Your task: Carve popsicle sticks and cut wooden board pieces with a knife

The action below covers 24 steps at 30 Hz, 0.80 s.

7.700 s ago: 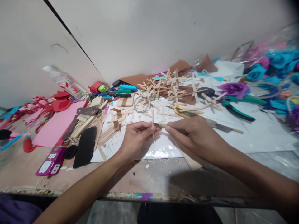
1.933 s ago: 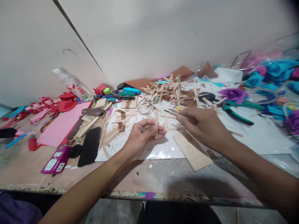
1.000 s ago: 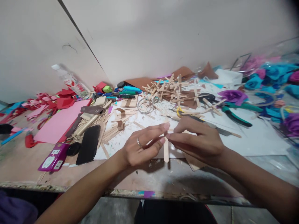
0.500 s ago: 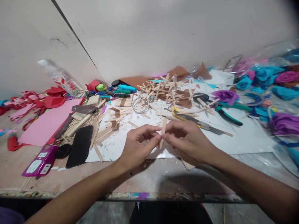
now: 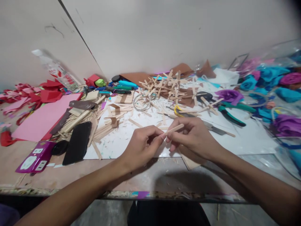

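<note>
Between my two hands, just above the white sheet [image 5: 237, 138], is a wooden craft stick [image 5: 176, 128]. My left hand [image 5: 145, 142] pinches its near end between thumb and fingers. My right hand [image 5: 191, 135] has its thumb and fingers closed on the same stick, whose rounded far end points up to the right. Below my right hand lies a flat wooden piece [image 5: 189, 160], partly covered. Beyond my hands sits a tangled heap of glued craft sticks [image 5: 164, 86], with a yellow and black cutter [image 5: 180, 111] nearer, half hidden by my right hand.
Loose sticks [image 5: 105, 130], a black phone [image 5: 77, 142] and a purple device [image 5: 35, 157] lie to the left, near pink paper [image 5: 49, 116]. Green-handled pliers [image 5: 231, 116] and crepe-paper flowers [image 5: 270, 75] are at the right. A clear bottle [image 5: 56, 70] leans against the wall.
The craft stick has turned from nearly upright to slanting, its far end now pointing right over my right hand's fingers. Both hands stay close together. The view has shifted slightly.
</note>
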{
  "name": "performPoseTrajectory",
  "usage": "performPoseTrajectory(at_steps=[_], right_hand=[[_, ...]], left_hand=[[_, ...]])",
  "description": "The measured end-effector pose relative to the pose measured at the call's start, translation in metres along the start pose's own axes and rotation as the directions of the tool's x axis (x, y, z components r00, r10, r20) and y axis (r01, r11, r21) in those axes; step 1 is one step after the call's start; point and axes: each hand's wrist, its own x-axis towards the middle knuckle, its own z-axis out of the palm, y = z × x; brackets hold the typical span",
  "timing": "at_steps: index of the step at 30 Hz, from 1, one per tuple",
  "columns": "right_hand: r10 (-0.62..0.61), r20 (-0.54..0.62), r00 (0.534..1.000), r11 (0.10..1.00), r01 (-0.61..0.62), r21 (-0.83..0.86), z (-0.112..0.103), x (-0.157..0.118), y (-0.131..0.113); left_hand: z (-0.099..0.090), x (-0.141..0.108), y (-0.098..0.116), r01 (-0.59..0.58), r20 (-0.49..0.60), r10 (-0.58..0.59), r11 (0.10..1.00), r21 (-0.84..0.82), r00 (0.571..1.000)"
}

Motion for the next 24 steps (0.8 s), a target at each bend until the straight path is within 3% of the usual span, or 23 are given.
performPoseTrajectory(at_steps=[16, 21, 24], right_hand=[[0.033, 0.091, 0.995, 0.992, -0.044, 0.118, 0.003, 0.001, 0.013], [0.008, 0.089, 0.996, 0.999, -0.011, 0.037, 0.002, 0.0, 0.011], [-0.051, 0.014, 0.999, 0.995, 0.052, -0.086, -0.007, 0.004, 0.004]], left_hand=[[-0.003, -0.003, -0.005, -0.108, 0.03, 0.108, 0.994, 0.015, 0.994], [-0.003, -0.001, -0.003, -0.1, 0.033, 0.1, 0.995, 0.014, 0.994], [-0.002, 0.002, -0.001, -0.017, 0.029, 0.019, 0.997, -0.077, 0.999]])
